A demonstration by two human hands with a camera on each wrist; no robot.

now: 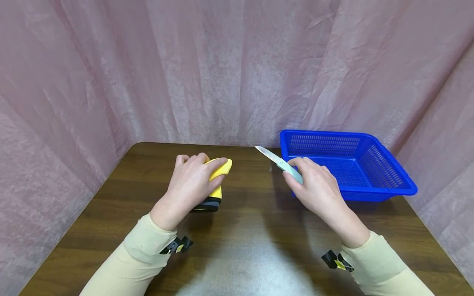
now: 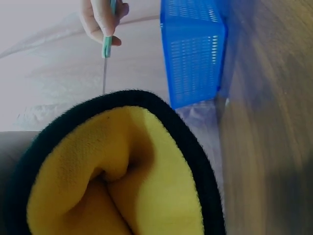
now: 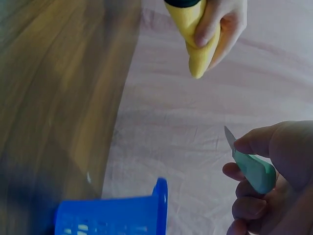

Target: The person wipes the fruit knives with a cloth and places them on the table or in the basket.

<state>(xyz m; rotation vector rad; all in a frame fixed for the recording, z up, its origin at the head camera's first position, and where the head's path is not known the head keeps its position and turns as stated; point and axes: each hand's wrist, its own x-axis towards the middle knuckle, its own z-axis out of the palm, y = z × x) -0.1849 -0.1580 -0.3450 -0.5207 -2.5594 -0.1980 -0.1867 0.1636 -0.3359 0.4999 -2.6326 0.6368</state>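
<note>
My left hand (image 1: 190,179) grips a bunched yellow cloth (image 1: 221,169) above the table, thumb and fingers closed about it. The cloth has a thick black edge, and a grey side shows below the palm. Seen from the left wrist, the folds of the cloth (image 2: 161,161) fill the lower part of the view. My right hand (image 1: 316,183) pinches a small knife (image 1: 290,170) by its mint-green handle. Its bare blade points up and left, towards the back of the table. In the right wrist view the knife handle (image 3: 257,174) lies between thumb and curled fingers.
A blue plastic basket (image 1: 385,191) with slotted walls stands at the back right, just behind and beside my right hand. Under everything is a dark wooden table (image 1: 240,246). Pink curtains (image 1: 222,74) hang along the back and both sides.
</note>
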